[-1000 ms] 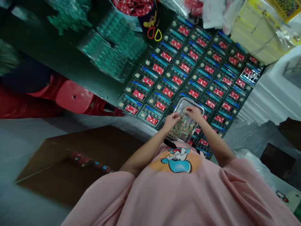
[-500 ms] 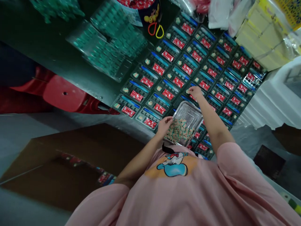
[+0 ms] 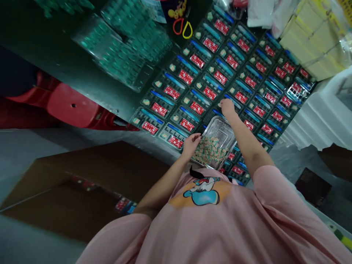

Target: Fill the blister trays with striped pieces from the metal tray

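My right hand (image 3: 227,107) reaches over a blister tray among the rows, fingers pinched at a small pale block (image 3: 219,105) in its left part. Part of that tray is hidden under the hand. My left hand (image 3: 191,145) is at the left side of a clear shallow tray (image 3: 220,129), thumb and fingertips together; whether a piece is between them is too small to see. Many small beige-and-green blocks (image 3: 210,150) are heaped in the clear tray's near half. Around it lie blister trays (image 3: 150,121), each with a blue pen (image 3: 162,98) and a red patterned piece (image 3: 159,109).
Stacked green-tinted empty blister trays (image 3: 121,55) lie at upper left. Red and yellow loops (image 3: 187,30) rest beside a dark tub (image 3: 173,11). White plastic containers (image 3: 321,110) stand on the right. A red stool (image 3: 71,106) and a large cardboard box (image 3: 90,157) are at the left.
The view has shifted slightly. My right hand has lowered a little at the same blister tray, its fingers more curled. My left hand stays by the clear tray.
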